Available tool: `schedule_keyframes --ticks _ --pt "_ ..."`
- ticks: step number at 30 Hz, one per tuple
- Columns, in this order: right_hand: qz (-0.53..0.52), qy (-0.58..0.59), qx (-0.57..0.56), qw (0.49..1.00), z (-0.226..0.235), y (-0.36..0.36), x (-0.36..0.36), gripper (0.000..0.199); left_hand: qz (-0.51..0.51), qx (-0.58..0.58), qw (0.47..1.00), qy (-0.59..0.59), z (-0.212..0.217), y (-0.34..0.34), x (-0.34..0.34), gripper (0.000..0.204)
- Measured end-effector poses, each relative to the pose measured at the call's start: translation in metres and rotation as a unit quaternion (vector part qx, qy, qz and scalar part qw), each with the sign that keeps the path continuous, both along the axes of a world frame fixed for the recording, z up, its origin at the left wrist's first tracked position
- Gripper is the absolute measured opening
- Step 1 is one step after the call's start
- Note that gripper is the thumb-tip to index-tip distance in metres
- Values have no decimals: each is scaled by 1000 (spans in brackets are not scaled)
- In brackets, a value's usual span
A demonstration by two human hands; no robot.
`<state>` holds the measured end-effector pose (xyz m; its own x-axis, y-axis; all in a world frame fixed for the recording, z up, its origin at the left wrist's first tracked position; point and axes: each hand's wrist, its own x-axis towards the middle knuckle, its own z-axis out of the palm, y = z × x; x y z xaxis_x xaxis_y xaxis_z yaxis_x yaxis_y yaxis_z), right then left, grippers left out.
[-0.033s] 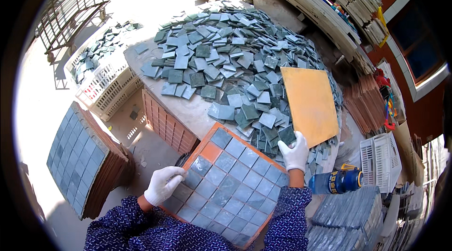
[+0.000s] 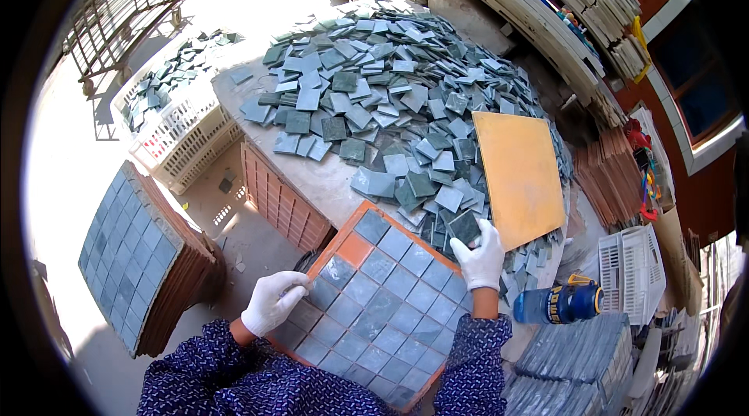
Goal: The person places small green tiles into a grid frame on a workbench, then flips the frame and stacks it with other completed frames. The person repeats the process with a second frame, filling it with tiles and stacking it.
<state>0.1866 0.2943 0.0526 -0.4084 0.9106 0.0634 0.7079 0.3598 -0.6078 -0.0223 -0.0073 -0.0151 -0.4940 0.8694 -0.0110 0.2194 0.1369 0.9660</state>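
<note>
A reddish-orange grid tray (image 2: 355, 250) lies tilted before me, filled with grey-green square stone tiles (image 2: 374, 313). One cell near its upper left corner shows bare orange. My right hand (image 2: 481, 258), in a white glove, pinches a dark green tile (image 2: 465, 229) between thumb and fingers, just above the tray's upper right edge. My left hand (image 2: 273, 304), also gloved in white, is closed beside the tray's left edge with its fingertips together; whatever they hold, if anything, is hidden. A large heap of loose tiles (image 2: 374, 80) spreads beyond the tray.
A yellow board (image 2: 519, 178) leans on the heap's right side. At left stand a stack of tiled trays (image 2: 129, 252) and a white crate (image 2: 187, 147) of tiles. An upright red grid tray (image 2: 285, 197), a blue bottle (image 2: 558, 303) and stacked tile sheets (image 2: 573, 357) surround the work.
My right hand has moved slightly left, away from the yellow board, and a dark tile now shows in its grip. My left hand stays by the tray's left edge. The view has shifted slightly.
</note>
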Motion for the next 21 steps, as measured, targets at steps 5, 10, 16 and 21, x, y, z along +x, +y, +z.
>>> schedule_keyframes --ticks 5,10,16,21 --pt "216 -4 132 967 -36 -94 -60 56 4 18 1000 -22 -6 -2 1 17" --pt "166 -7 134 977 -53 -110 -83 49 13 21 1000 16 -8 -8 -9 17" --pt "206 17 266 942 -66 -115 -79 30 32 30 999 -26 -18 -14 -9 17" --pt "270 -16 322 907 -72 -142 -69 30 19 29 999 -42 -18 -12 -10 17"
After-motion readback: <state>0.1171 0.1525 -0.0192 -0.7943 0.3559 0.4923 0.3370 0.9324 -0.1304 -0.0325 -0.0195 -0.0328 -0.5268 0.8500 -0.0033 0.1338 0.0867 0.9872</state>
